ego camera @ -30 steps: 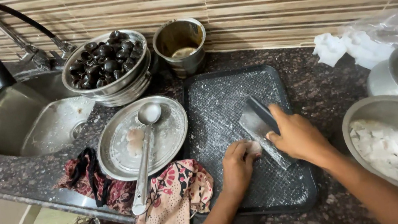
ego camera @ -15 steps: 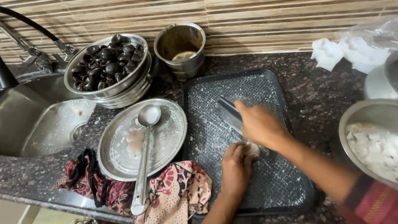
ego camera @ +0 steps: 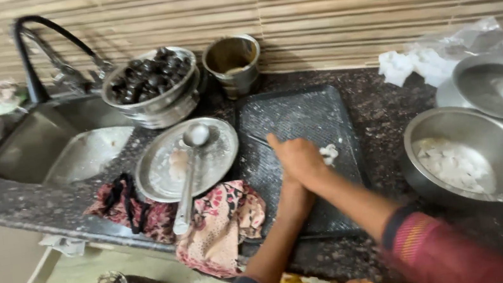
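Both hands are over the dark cutting board (ego camera: 299,116), which lies flat on the dark stone counter (ego camera: 381,100). The right hand (ego camera: 298,158) lies on top, back up, with fingers pointing to the far left. It seems to grip a thin knife, whose blade (ego camera: 258,141) shows only a little at the fingertips. The left hand is almost fully hidden under the right one, so I cannot tell if it is closed or relaxed. Just right of the hands, some small white pieces (ego camera: 329,151) lie on the board.

Left of the board stands a steel plate (ego camera: 218,158) with a ladle (ego camera: 188,175) across it. A patterned cloth (ego camera: 222,218) lies at the counter edge. On the right, a steel bowl (ego camera: 421,165) holds white chunks. Behind the plate, another bowl holds dark round fruits (ego camera: 150,74), beside the sink (ego camera: 41,145).
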